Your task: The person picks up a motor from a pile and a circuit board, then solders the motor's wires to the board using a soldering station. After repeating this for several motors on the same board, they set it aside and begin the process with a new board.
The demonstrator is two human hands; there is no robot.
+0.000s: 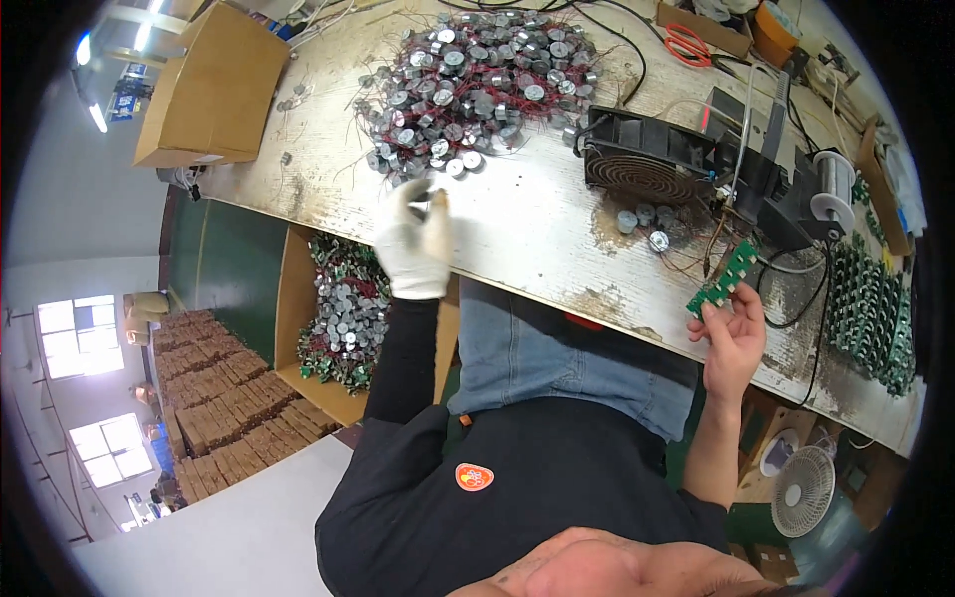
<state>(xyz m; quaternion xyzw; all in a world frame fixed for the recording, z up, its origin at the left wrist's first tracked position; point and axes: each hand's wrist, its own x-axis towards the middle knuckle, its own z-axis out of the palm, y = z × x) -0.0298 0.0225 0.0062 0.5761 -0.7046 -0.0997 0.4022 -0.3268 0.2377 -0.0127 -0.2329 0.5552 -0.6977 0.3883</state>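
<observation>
- My right hand (734,334) pinches one green circuit board (724,279), jutting beyond its fingertips.
- My gloved left hand (412,245) blurs; I cannot tell its fingers' grip.
- Four silver discs (659,241) lie left of my right hand's fingers.

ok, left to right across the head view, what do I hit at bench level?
Big cardboard box → gloved left hand → small group of round metal parts → bare right hand with a green circuit-board strip → rows of green boards.
</observation>
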